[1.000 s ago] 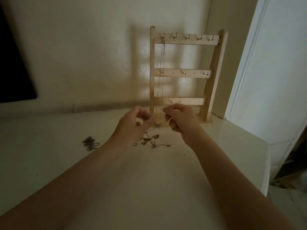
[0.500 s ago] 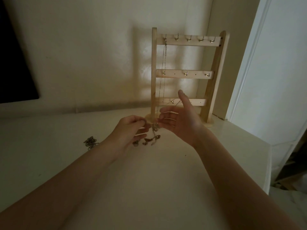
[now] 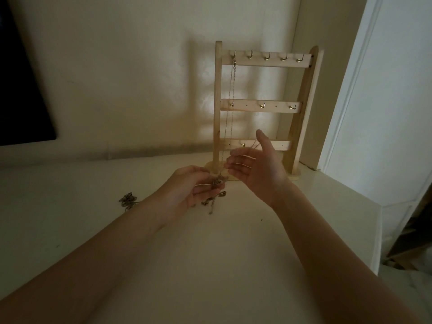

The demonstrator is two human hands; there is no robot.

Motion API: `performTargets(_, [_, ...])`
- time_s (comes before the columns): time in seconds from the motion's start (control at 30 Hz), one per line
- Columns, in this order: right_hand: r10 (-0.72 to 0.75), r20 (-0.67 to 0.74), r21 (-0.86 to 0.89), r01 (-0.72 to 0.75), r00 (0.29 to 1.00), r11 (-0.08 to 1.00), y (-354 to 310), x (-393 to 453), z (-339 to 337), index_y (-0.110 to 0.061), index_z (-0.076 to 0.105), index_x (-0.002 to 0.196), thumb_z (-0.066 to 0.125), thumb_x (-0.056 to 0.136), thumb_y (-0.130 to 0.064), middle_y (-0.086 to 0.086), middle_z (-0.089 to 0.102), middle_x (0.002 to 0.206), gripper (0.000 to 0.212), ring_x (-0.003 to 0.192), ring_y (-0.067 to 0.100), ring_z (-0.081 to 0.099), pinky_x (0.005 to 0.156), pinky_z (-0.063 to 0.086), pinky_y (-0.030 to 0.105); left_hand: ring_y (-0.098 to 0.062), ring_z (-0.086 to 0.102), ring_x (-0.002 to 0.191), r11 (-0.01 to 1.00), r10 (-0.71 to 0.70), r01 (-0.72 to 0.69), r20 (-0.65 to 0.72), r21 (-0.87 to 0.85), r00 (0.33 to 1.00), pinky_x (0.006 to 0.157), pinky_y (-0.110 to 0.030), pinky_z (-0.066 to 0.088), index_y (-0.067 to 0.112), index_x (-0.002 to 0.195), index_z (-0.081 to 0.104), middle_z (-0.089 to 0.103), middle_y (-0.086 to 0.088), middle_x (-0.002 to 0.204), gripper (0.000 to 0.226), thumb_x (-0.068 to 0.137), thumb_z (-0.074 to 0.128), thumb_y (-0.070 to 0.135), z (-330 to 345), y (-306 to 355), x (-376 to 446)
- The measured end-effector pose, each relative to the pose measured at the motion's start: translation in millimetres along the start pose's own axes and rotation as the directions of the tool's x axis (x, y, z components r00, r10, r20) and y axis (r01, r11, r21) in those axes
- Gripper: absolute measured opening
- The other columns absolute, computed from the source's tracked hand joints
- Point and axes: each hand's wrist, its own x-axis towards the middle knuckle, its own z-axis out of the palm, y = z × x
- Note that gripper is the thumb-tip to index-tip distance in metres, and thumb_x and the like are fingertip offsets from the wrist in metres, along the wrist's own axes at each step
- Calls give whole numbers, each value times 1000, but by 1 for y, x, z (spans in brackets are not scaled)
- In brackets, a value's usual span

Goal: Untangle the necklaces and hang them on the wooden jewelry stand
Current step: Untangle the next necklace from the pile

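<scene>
— Several fine chains make up that tangled clump [image 3: 216,188] just left of frame centre. How would you say it handles?

— Light and limp, I'd judge, with no stiffness at all; thin links snag on each other and could kink or snap under a hard tug. Best taken at a free strand or a clasp, pulling gently away from the knot.

— Who has it?

— The left hand [image 3: 194,189], fingers curled round the clump, palm turned up, just above the white tabletop [image 3: 210,265]. Part of it dangles below.

— And the other?

— The right hand [image 3: 254,167] is spread, fingers straight, thumb up, palm facing left. A thin strand seems to run across its fingers; I cannot tell for sure.

— Anything hung?

— One necklace [image 3: 230,108] drops from the top-left hook of the wooden stand [image 3: 301,108], upper centre. A second small pile [image 3: 128,199] lies at left.
</scene>
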Motion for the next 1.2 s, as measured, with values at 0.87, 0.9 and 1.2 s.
performTargets(0.87, [11,275,-572,155,961,805,11,-2,0,-10,67,84,57,87,-1,3,68,73,14,66,11,64,63,46,21,-1,41,33,976,63,-75,-62,-206,996,34,-10,33,8,84,59,63,0,63,13,92,49,5,-9,18,2])
performTargets(0.9, [9,259,-553,141,966,821,10,-2,-1,-9,67,86,56,88,-1,2,67,72,13,65,11,62,61,47,20,-2,39,32,970,56,-73,-81,-232,995,33,-10,32,7,83,59,61,1,61,14,92,48,5,-11,17,4])
performTargets(1.2, [-85,183,-320,141,979,937,6,0,-7,-2,66,94,53,90,-1,4,67,72,13,66,13,66,61,51,19,-2,36,32,969,26,-77,-213,-236,977,33,-13,29,8,80,58,47,5,50,18,89,43,3,-23,11,13])
